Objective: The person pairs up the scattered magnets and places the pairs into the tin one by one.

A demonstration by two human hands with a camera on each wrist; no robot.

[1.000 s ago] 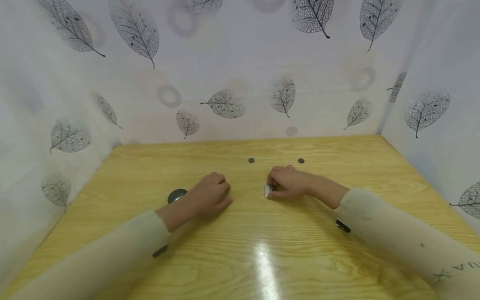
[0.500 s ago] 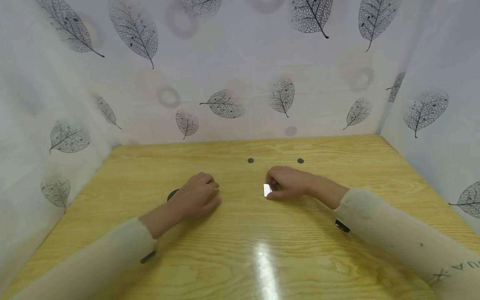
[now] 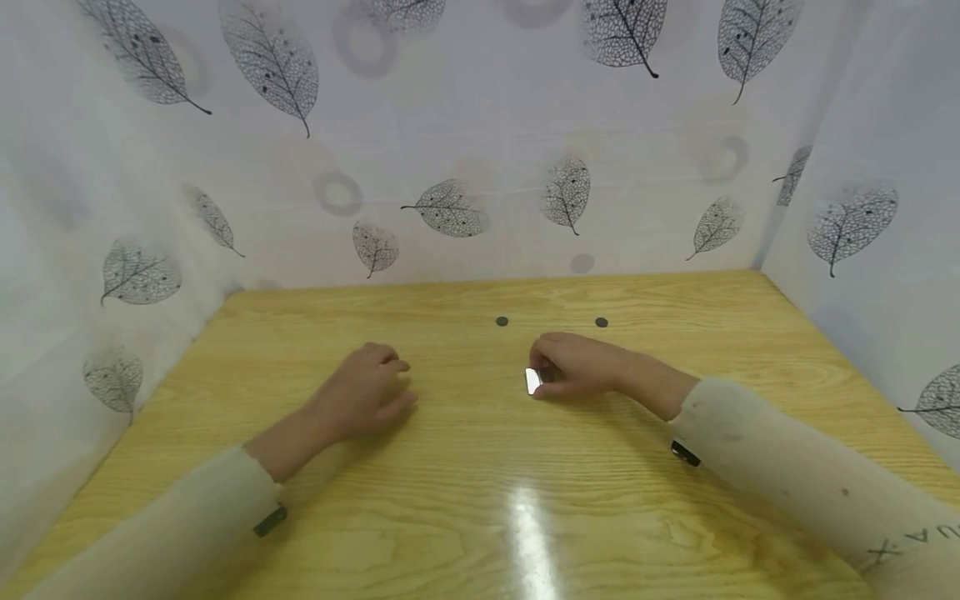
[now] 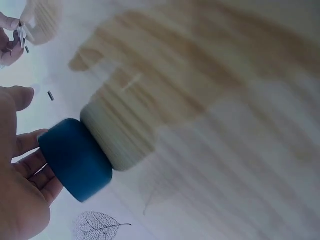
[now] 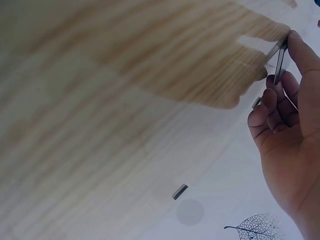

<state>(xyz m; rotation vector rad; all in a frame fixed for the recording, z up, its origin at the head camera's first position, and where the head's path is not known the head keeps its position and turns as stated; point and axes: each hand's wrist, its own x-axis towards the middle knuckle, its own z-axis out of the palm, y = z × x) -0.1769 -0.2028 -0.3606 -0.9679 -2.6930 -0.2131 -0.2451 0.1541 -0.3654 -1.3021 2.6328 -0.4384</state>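
My left hand (image 3: 358, 398) is over the left half of the table with its fingers loosely bent. Beside it, in the left wrist view, stands a blue cylinder (image 4: 75, 160) that partly covers the fingers (image 4: 30, 145); whether they touch I cannot tell. From the head view the hand hides it. Right of centre, my right hand (image 3: 581, 364) pinches a small flat shiny rectangular piece (image 3: 533, 381) on edge between thumb and finger. In the right wrist view this piece (image 5: 281, 62) looks thin and metallic; its kind cannot be made out.
Two small dark discs (image 3: 502, 321) lie toward the back of the glossy wood-grain table (image 3: 465, 533). A white leaf-print cloth (image 3: 495, 125) encloses the back and sides. Dark wrist devices (image 3: 685, 453) show beneath both sleeves.
My left hand has moved left across the table and now covers the round dark-topped thing that showed beside the wrist. The right hand stays nearly still with the shiny piece.
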